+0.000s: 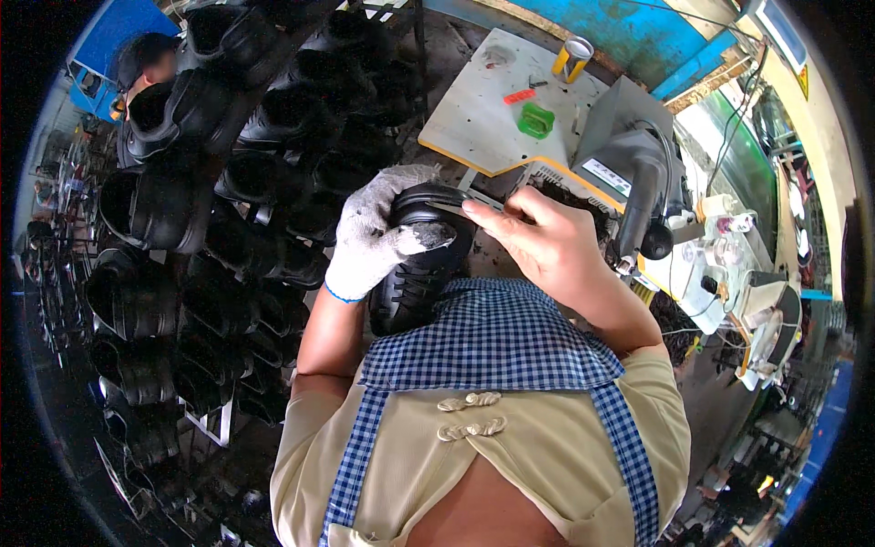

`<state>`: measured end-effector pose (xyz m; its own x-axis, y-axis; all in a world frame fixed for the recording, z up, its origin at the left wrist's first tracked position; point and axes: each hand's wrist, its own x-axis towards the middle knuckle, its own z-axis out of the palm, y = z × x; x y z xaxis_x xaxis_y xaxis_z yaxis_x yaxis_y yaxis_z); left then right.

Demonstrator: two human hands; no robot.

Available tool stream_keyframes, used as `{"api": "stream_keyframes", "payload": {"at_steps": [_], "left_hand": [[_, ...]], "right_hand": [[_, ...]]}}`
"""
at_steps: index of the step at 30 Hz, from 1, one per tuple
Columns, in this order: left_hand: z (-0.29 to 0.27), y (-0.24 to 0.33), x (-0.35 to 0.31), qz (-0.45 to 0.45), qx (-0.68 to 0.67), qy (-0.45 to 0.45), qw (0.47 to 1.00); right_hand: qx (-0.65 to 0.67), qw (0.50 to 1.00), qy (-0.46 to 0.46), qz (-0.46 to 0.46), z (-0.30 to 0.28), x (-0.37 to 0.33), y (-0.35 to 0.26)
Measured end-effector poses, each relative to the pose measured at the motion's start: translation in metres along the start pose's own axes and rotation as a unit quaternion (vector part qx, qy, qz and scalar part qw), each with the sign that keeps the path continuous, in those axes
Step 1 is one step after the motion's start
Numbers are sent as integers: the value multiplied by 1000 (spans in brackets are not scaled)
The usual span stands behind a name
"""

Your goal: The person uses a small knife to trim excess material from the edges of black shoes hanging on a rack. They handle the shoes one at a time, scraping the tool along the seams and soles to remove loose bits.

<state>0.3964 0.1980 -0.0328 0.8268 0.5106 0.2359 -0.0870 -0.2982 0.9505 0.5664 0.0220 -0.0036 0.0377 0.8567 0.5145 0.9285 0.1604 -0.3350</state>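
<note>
My left hand, in a greyish-white knit glove with dark smudges, is closed around the toe end of a black lace-up shoe. The shoe's laces show below the glove, close to my apron. Bare, my right hand is at the right side of the same toe, its fingers pinched together. Something thin and metallic shows by those fingertips, along the sole edge. What exactly it is cannot be made out.
Racks of black shoes fill the left side. Ahead, a white table bears a green object, a red piece and a yellow-white can. A grey machine with a hose stands right. A person is far left.
</note>
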Motion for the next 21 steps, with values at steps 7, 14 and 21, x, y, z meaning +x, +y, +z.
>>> {"api": "stream_keyframes", "payload": {"at_steps": [7, 14, 21], "left_hand": [[-1, -3, -8, -39, -61, 30, 997], [-3, -3, -14, -29, -65, 46, 996], [2, -2, -11, -2, -33, -3, 999]], "right_hand": [[62, 998, 4, -5, 12, 1, 3], [57, 998, 16, 2, 18, 7, 3], [63, 989, 1, -137, 2, 29, 12]]}}
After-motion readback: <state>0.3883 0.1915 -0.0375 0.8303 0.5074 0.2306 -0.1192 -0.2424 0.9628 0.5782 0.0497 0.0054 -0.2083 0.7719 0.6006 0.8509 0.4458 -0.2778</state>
